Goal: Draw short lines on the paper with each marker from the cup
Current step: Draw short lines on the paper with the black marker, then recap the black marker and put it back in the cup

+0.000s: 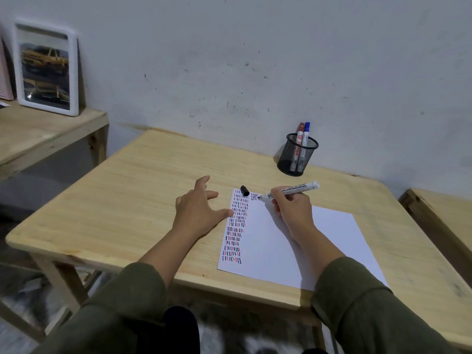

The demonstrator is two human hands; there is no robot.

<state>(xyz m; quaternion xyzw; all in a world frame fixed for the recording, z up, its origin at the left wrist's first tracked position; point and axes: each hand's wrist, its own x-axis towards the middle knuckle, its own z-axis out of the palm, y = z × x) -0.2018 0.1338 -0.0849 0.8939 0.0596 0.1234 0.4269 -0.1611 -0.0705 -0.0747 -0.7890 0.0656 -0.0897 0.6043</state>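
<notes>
A white sheet of paper (293, 241) lies on the wooden table (143, 185). Its left edge carries a column of short black, red and blue lines, and a few more sit near the top. My right hand (293, 210) grips an uncapped black marker (290, 190) with its tip touching the paper near the top lines. The marker's black cap (244, 190) lies at the paper's top left corner. My left hand (198, 208) rests spread on the table, fingers apart, its thumb on the paper's left edge. A black mesh cup (297, 155) at the back holds a red marker (299, 134) and a blue marker (305, 132).
The wall stands right behind the cup. A second wooden surface (38, 134) at the left holds a white-framed picture (47, 67). Another wooden piece (444, 215) stands at the right edge.
</notes>
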